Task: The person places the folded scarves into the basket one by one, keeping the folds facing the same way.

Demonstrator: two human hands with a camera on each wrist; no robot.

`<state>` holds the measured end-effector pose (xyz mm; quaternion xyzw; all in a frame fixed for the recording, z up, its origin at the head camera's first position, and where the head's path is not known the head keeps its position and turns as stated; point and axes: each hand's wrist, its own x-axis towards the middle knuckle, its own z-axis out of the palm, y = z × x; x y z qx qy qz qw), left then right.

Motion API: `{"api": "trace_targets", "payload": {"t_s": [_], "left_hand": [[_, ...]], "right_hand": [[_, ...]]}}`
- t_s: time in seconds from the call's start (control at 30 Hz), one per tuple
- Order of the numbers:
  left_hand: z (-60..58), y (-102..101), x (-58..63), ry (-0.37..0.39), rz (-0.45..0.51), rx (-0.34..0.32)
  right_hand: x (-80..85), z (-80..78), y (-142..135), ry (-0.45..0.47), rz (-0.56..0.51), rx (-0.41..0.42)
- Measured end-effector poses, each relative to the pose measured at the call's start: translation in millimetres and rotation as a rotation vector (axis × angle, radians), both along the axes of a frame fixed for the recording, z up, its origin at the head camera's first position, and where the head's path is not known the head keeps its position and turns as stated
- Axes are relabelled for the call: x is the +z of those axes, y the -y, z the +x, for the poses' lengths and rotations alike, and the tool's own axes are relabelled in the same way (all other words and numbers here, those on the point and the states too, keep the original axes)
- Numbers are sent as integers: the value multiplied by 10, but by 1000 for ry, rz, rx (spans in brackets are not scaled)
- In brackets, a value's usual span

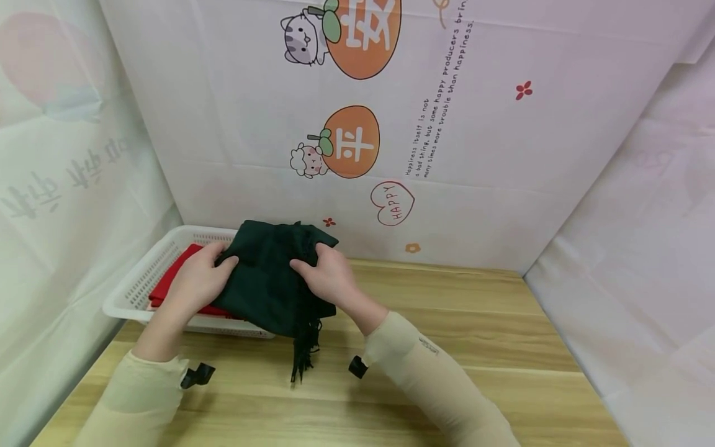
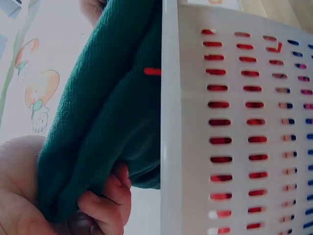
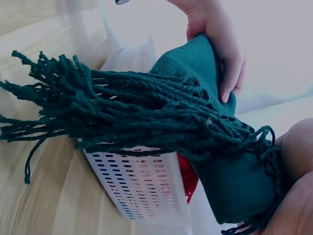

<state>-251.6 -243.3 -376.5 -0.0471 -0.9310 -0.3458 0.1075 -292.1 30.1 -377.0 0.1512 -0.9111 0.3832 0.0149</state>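
A folded dark green scarf (image 1: 262, 273) with a twisted fringe (image 3: 122, 107) is held up over the right part of a white perforated basket (image 1: 125, 298). My left hand (image 1: 201, 279) grips the scarf's left edge, thumb on top and fingers underneath, as the left wrist view shows. With thumb and fingers, my right hand (image 1: 329, 273) pinches the opposite edge near the fringe, which hangs down toward the table. Red folded cloth (image 1: 173, 276) lies in the basket, partly hidden by the left hand and the scarf.
The basket stands at the back left of a wooden table (image 1: 447, 347), against the printed white curtain (image 1: 475, 155). Through the basket's slots, in the left wrist view, red, pinkish and blue contents show. A black clip-like piece (image 1: 198, 375) sits at the left cuff.
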Motion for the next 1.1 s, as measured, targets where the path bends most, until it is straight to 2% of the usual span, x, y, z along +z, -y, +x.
{"api": "trace_targets", "payload": {"t_s": [0.37,0.57,1.1], "left_hand": [[5,209,-24,-24,-15,14],[19,302,-55,-47,16,14],[51,474,-113,-112,1,92]], "right_hand": [[2,-13,172,25,-46,35],[1,-25,266,37,-48,47],[-105,-108,460,85,-123,104]]}}
